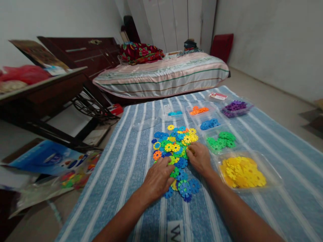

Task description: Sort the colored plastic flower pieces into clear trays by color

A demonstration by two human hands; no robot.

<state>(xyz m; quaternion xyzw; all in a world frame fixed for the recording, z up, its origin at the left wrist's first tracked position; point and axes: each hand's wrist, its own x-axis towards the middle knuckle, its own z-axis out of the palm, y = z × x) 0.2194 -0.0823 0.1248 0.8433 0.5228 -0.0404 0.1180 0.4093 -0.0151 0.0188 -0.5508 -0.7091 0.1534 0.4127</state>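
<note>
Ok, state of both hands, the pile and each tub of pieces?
Pile: loose, colours mixed
Left hand: palm down on pile
Right hand: curled at pile's edge
Yellow tub: open, heaped
Green tub: well filled
Blue tub: part filled
Orange tub: part filled
Purple tub: well filled
Cyan tub: sparsely filled

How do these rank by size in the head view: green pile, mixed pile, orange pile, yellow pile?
1. Mixed pile
2. Yellow pile
3. Green pile
4. Orange pile
Orange also sits farthest away.

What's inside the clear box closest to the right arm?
Yellow flower-shaped discs are heaped inside the clear box. The top ones cover those beneath, so the pile's bottom is hidden.
</note>
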